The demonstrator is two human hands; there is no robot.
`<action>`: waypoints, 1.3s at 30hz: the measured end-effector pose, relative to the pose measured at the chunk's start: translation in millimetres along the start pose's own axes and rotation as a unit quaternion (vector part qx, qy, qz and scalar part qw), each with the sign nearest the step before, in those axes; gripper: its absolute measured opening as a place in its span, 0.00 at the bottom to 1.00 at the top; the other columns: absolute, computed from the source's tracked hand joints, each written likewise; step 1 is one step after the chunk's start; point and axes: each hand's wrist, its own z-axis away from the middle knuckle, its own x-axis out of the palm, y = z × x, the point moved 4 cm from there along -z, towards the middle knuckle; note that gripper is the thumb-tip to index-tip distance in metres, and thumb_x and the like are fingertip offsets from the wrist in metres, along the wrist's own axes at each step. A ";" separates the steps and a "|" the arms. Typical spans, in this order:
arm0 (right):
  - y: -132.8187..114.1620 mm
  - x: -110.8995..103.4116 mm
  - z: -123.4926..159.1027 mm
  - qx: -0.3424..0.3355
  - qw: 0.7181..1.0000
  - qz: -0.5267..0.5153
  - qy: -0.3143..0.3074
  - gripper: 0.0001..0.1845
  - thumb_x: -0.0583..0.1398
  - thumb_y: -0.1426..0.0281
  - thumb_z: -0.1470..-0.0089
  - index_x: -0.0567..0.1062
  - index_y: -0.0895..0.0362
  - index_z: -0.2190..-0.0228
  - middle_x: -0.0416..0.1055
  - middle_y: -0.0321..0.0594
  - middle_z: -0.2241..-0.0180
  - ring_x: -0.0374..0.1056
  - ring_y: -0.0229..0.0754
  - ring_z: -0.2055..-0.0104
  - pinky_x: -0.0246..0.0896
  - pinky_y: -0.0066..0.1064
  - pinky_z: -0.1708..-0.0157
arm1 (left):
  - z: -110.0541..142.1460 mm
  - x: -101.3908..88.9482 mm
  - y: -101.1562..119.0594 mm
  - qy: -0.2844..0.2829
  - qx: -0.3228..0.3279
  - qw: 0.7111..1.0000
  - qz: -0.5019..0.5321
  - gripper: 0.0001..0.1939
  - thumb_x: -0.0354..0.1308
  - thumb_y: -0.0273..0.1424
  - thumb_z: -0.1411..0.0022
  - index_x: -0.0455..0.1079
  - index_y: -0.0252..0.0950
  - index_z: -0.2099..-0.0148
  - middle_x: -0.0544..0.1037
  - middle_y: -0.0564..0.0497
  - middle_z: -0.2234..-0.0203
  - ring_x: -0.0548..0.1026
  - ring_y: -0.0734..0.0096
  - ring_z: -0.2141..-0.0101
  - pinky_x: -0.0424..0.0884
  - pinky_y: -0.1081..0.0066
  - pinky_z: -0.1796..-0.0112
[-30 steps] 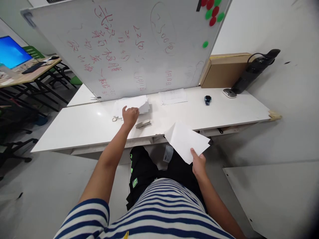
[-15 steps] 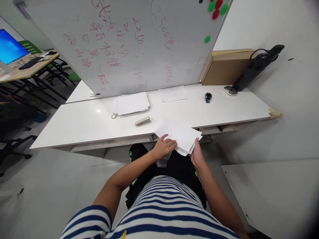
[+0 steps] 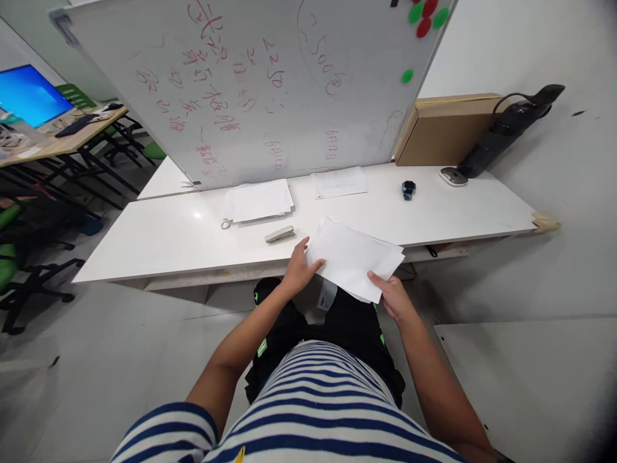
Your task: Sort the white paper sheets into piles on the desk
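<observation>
Several loose white paper sheets (image 3: pixel 354 260) lie fanned slightly out of line over the table's front edge and my lap. My left hand (image 3: pixel 299 270) is at their left edge, its thumb on top and its index finger along the side. At the lower right corner, my right hand (image 3: pixel 394 296) pinches the sheets, thumb above and the other fingers partly hidden beneath. A beige stapler (image 3: pixel 279 235) lies on the table just left of the papers. Behind the stapler is another stack of white paper (image 3: pixel 260 200).
On the white table (image 3: pixel 159 235) are a flat sheet (image 3: pixel 340 182), a smartwatch (image 3: pixel 408 189), a computer mouse (image 3: pixel 454 177) and a small ring-shaped item (image 3: pixel 225 224). A whiteboard (image 3: pixel 270 96), cardboard box (image 3: pixel 441 132) and black bottle (image 3: pixel 506 138) stand at the back.
My left hand has gone from lying over the sheets to their left edge. My right thumb is now farther onto the sheets, which have turned and shifted slightly right. The camera view has shifted slightly.
</observation>
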 end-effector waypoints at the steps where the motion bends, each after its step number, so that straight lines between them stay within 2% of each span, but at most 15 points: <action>1: -5.5 2.1 -0.5 -0.008 1.000 0.013 -0.025 0.25 0.71 0.63 0.61 0.78 0.60 0.60 0.76 0.45 0.56 0.71 0.49 0.53 0.65 0.41 0.49 | -2.2 -2.9 -3.2 -0.020 -0.034 0.997 0.060 0.33 0.57 0.43 0.40 0.55 0.35 0.37 0.66 0.36 0.44 0.67 0.54 0.45 0.69 0.57 0.50; 4: -25.4 10.8 -4.0 -0.047 0.993 0.068 -0.082 0.26 0.71 0.62 0.61 0.77 0.58 0.58 0.75 0.44 0.54 0.70 0.47 0.51 0.62 0.41 0.47 | -9.0 -16.2 -1.0 -0.093 -0.096 0.969 0.209 0.28 0.58 0.44 0.42 0.64 0.35 0.43 0.75 0.42 0.52 0.74 0.58 0.54 0.73 0.61 0.56; 8: -62.5 27.6 -13.7 -0.095 0.978 0.167 -0.078 0.21 0.71 0.62 0.64 0.80 0.56 0.65 0.77 0.41 0.61 0.71 0.50 0.55 0.64 0.44 0.51 | -28.5 -44.3 14.6 -0.149 -0.100 0.949 0.259 0.24 0.62 0.45 0.47 0.74 0.33 0.55 0.79 0.46 0.60 0.76 0.58 0.59 0.73 0.62 0.60; 11: -93.4 49.0 -23.2 -0.182 0.960 0.197 -0.079 0.18 0.70 0.61 0.63 0.80 0.56 0.68 0.77 0.41 0.65 0.71 0.51 0.58 0.66 0.42 0.55 | -50.8 -59.2 17.7 -0.133 -0.082 0.956 0.250 0.21 0.64 0.44 0.49 0.75 0.33 0.57 0.79 0.47 0.62 0.76 0.59 0.60 0.73 0.63 0.60; 14: -106.1 64.0 -36.3 -0.235 0.945 0.226 -0.010 0.19 0.67 0.58 0.58 0.79 0.60 0.68 0.76 0.42 0.67 0.70 0.50 0.61 0.65 0.41 0.59 | -66.9 -62.0 7.5 -0.074 -0.091 0.967 0.228 0.21 0.64 0.42 0.50 0.75 0.33 0.58 0.79 0.46 0.62 0.76 0.57 0.60 0.73 0.63 0.61; 19: -82.4 77.9 -51.5 -0.266 0.917 0.285 0.081 0.20 0.62 0.57 0.53 0.78 0.62 0.68 0.76 0.43 0.69 0.69 0.48 0.64 0.62 0.38 0.60 | -65.3 -43.1 -10.4 -0.030 -0.115 0.970 0.210 0.22 0.64 0.42 0.49 0.73 0.33 0.56 0.79 0.44 0.59 0.76 0.55 0.58 0.73 0.61 0.60; 22: -65.3 86.6 -50.0 -0.267 0.903 0.319 0.104 0.19 0.60 0.57 0.52 0.77 0.61 0.68 0.75 0.43 0.70 0.68 0.46 0.66 0.62 0.37 0.62 | -60.7 -33.9 -8.9 0.003 -0.098 0.977 0.189 0.20 0.61 0.43 0.46 0.72 0.34 0.55 0.78 0.44 0.58 0.75 0.57 0.57 0.72 0.62 0.57; 25: -62.4 97.5 -43.9 -0.291 0.900 0.303 0.116 0.20 0.59 0.57 0.52 0.76 0.61 0.66 0.75 0.43 0.69 0.67 0.45 0.66 0.62 0.35 0.62 | -60.2 -32.1 -4.3 0.068 -0.095 0.976 0.181 0.18 0.58 0.43 0.43 0.72 0.34 0.57 0.78 0.46 0.61 0.75 0.60 0.58 0.71 0.63 0.57; 28: -64.2 106.3 -41.7 -0.303 0.908 0.268 0.107 0.21 0.60 0.58 0.53 0.76 0.61 0.62 0.75 0.44 0.66 0.68 0.45 0.63 0.62 0.35 0.60 | -61.1 -31.6 -3.7 0.112 -0.101 0.970 0.193 0.19 0.56 0.45 0.41 0.72 0.35 0.56 0.78 0.48 0.62 0.75 0.61 0.60 0.71 0.65 0.58; 32: -54.3 112.0 -46.3 -0.259 0.930 0.255 0.043 0.22 0.61 0.58 0.55 0.76 0.62 0.62 0.75 0.45 0.64 0.69 0.46 0.63 0.63 0.36 0.60 | -58.3 -26.0 -15.2 0.116 -0.142 0.961 0.206 0.20 0.54 0.45 0.40 0.72 0.33 0.58 0.78 0.46 0.64 0.75 0.60 0.61 0.71 0.65 0.60; 34: -50.0 112.5 -46.2 -0.278 0.925 0.256 0.023 0.21 0.61 0.59 0.54 0.76 0.61 0.61 0.75 0.46 0.60 0.69 0.46 0.60 0.63 0.36 0.58 | -54.8 -25.5 -22.1 0.135 -0.150 0.958 0.205 0.21 0.53 0.45 0.39 0.72 0.32 0.57 0.78 0.45 0.63 0.74 0.60 0.59 0.70 0.65 0.60; 36: -47.0 111.0 -45.6 -0.299 0.920 0.251 0.028 0.21 0.61 0.59 0.53 0.76 0.59 0.60 0.74 0.46 0.56 0.69 0.46 0.57 0.62 0.36 0.56 | -51.9 -26.2 -26.9 0.143 -0.133 0.961 0.197 0.21 0.52 0.46 0.39 0.72 0.33 0.56 0.78 0.45 0.61 0.74 0.60 0.57 0.70 0.66 0.58; 37: -44.7 109.7 -46.2 -0.291 0.923 0.250 0.034 0.22 0.61 0.59 0.53 0.76 0.59 0.59 0.74 0.46 0.56 0.69 0.46 0.57 0.62 0.36 0.56 | -51.0 -26.8 -29.0 0.139 -0.124 0.965 0.187 0.21 0.52 0.46 0.39 0.72 0.33 0.56 0.78 0.45 0.61 0.74 0.60 0.57 0.70 0.66 0.58; 39: -37.9 107.3 -48.5 -0.235 0.938 0.252 0.040 0.23 0.62 0.58 0.54 0.76 0.61 0.60 0.75 0.47 0.59 0.70 0.47 0.58 0.63 0.37 0.57 | -49.5 -28.9 -33.8 0.128 -0.121 0.972 0.153 0.21 0.52 0.46 0.39 0.73 0.34 0.58 0.78 0.45 0.64 0.74 0.60 0.59 0.69 0.65 0.59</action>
